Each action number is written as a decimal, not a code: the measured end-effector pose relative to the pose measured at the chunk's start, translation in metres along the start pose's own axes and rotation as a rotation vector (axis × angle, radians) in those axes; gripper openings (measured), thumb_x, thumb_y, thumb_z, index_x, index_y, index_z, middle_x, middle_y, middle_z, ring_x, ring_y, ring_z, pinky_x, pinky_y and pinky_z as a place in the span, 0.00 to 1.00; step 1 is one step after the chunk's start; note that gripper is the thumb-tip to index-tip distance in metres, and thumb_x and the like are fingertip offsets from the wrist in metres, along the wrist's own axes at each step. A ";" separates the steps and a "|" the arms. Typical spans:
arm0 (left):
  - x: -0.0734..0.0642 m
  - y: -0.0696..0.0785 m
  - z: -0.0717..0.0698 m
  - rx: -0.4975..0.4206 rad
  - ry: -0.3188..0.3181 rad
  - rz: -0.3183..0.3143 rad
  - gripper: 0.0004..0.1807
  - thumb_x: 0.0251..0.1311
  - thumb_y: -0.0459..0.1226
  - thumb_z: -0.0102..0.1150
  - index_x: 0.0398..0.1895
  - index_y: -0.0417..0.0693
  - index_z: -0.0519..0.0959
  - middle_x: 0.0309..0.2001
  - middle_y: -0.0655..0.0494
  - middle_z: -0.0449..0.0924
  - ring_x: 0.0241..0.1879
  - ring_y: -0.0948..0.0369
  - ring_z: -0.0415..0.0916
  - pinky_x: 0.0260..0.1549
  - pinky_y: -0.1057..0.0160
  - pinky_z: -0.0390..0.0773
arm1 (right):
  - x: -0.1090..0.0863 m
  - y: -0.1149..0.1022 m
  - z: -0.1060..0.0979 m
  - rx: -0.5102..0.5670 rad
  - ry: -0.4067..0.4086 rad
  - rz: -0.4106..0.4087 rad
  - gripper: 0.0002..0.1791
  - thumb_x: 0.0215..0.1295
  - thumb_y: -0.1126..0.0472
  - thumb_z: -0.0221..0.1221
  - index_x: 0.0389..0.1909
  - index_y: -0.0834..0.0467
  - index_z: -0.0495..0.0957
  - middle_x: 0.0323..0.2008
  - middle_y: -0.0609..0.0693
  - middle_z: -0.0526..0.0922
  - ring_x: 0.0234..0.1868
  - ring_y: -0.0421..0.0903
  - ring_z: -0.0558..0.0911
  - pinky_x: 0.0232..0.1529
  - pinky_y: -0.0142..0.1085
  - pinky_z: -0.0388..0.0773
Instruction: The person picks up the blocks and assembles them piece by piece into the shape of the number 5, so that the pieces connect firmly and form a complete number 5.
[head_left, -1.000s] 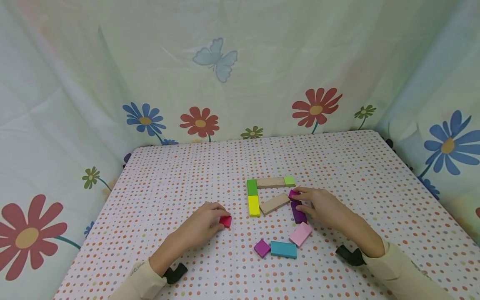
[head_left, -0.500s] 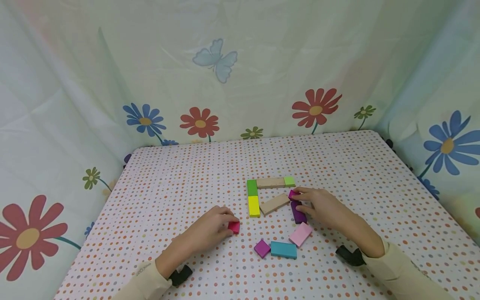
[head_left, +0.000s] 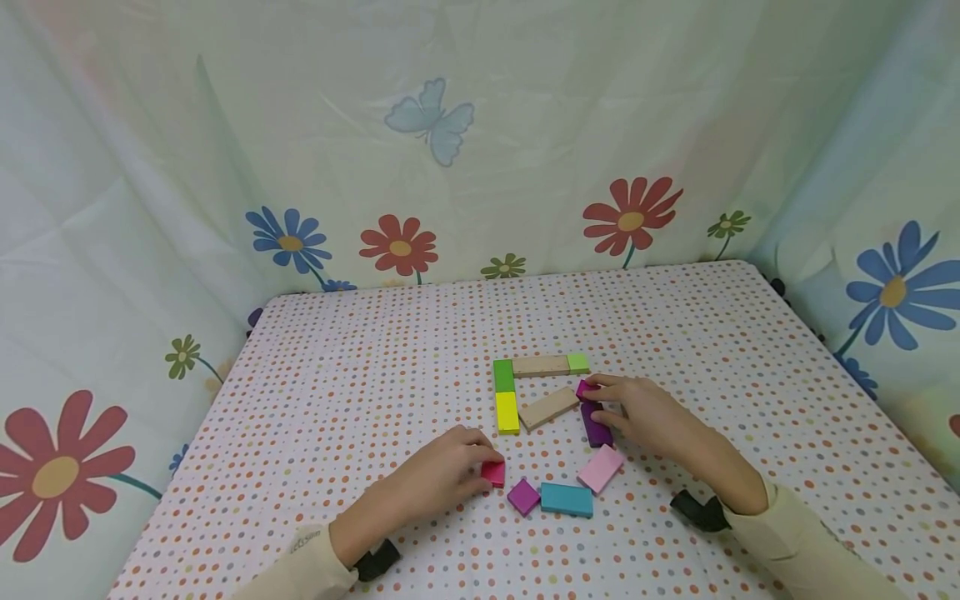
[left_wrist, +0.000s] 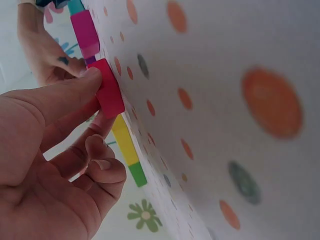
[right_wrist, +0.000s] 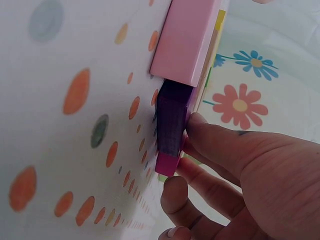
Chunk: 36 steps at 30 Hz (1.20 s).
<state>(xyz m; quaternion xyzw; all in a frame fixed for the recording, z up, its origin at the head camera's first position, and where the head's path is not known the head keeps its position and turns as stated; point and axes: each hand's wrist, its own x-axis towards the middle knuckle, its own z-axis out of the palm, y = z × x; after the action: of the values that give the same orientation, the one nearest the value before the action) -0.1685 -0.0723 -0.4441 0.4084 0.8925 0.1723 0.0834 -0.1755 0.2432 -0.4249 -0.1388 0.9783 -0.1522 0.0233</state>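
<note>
My left hand (head_left: 450, 467) pinches a small red-pink square block (head_left: 492, 473) between thumb and fingers, low over the cloth. Just right of it lie a magenta square block (head_left: 523, 497) and a teal block (head_left: 566, 500). My right hand (head_left: 637, 412) holds a purple block (right_wrist: 172, 120) and the small magenta block (right_wrist: 167, 164) at its far end, thumb on the purple one and fingertips at the magenta one. A pink block (head_left: 601, 468) sits at the purple block's near end. A plain wooden block (head_left: 550, 408) slants between the yellow block (head_left: 507, 412) and the magenta one.
A green block (head_left: 503, 376), another wooden block (head_left: 541, 365) and a light green block (head_left: 578, 362) form the far corner and top of the outline. The dotted tablecloth (head_left: 375, 350) covers the table, with a flowered curtain (head_left: 525, 125) behind it.
My left hand has moved right and toward me with the red-pink block, closer to the near magenta block. My right hand and the other blocks have stayed put.
</note>
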 end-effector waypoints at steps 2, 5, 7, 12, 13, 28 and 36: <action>0.001 0.001 0.001 0.003 0.003 0.014 0.18 0.61 0.46 0.65 0.54 0.58 0.82 0.50 0.65 0.80 0.50 0.67 0.72 0.46 0.73 0.76 | 0.000 0.000 0.000 0.000 -0.001 -0.003 0.22 0.64 0.57 0.63 0.59 0.55 0.79 0.66 0.61 0.73 0.62 0.64 0.76 0.54 0.55 0.77; 0.002 0.002 0.003 0.020 0.011 0.043 0.18 0.61 0.47 0.65 0.54 0.57 0.82 0.49 0.64 0.80 0.50 0.67 0.72 0.47 0.73 0.77 | 0.000 0.000 0.000 0.002 0.001 -0.005 0.22 0.64 0.58 0.63 0.59 0.55 0.79 0.66 0.61 0.74 0.62 0.64 0.76 0.55 0.56 0.77; 0.003 0.002 0.004 0.031 0.015 0.062 0.18 0.61 0.48 0.64 0.53 0.57 0.82 0.49 0.64 0.81 0.50 0.67 0.73 0.47 0.72 0.77 | 0.000 0.000 0.000 0.004 0.004 -0.005 0.22 0.64 0.58 0.63 0.59 0.55 0.79 0.66 0.61 0.74 0.63 0.64 0.75 0.57 0.58 0.76; 0.004 0.002 0.005 0.034 0.015 0.068 0.19 0.61 0.48 0.64 0.54 0.57 0.82 0.49 0.64 0.80 0.48 0.68 0.73 0.46 0.73 0.77 | -0.001 0.001 -0.001 0.004 0.011 -0.008 0.22 0.64 0.58 0.63 0.59 0.55 0.79 0.66 0.61 0.74 0.63 0.65 0.74 0.57 0.59 0.75; 0.004 0.002 0.005 0.030 0.013 0.063 0.19 0.61 0.49 0.64 0.54 0.57 0.82 0.49 0.64 0.80 0.48 0.68 0.73 0.46 0.73 0.76 | -0.001 0.001 -0.001 0.004 0.013 -0.010 0.22 0.64 0.58 0.63 0.59 0.55 0.79 0.66 0.61 0.74 0.63 0.65 0.74 0.58 0.59 0.74; 0.003 0.004 0.006 0.026 0.037 0.095 0.20 0.63 0.50 0.62 0.56 0.57 0.81 0.52 0.64 0.79 0.50 0.68 0.73 0.48 0.71 0.77 | -0.002 0.001 0.000 -0.013 0.009 -0.003 0.22 0.64 0.57 0.63 0.59 0.55 0.79 0.65 0.61 0.74 0.64 0.65 0.74 0.59 0.60 0.73; -0.003 0.002 0.000 0.028 0.098 0.019 0.21 0.70 0.54 0.50 0.59 0.58 0.79 0.58 0.64 0.75 0.56 0.66 0.72 0.53 0.65 0.78 | -0.002 -0.001 -0.001 -0.051 0.003 -0.028 0.22 0.65 0.55 0.62 0.60 0.55 0.78 0.65 0.60 0.74 0.64 0.63 0.75 0.59 0.59 0.74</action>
<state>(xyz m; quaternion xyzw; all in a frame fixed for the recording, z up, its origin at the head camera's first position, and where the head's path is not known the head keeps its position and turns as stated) -0.1651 -0.0730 -0.4437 0.4092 0.8939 0.1803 0.0322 -0.1729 0.2428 -0.4234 -0.1530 0.9798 -0.1279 0.0163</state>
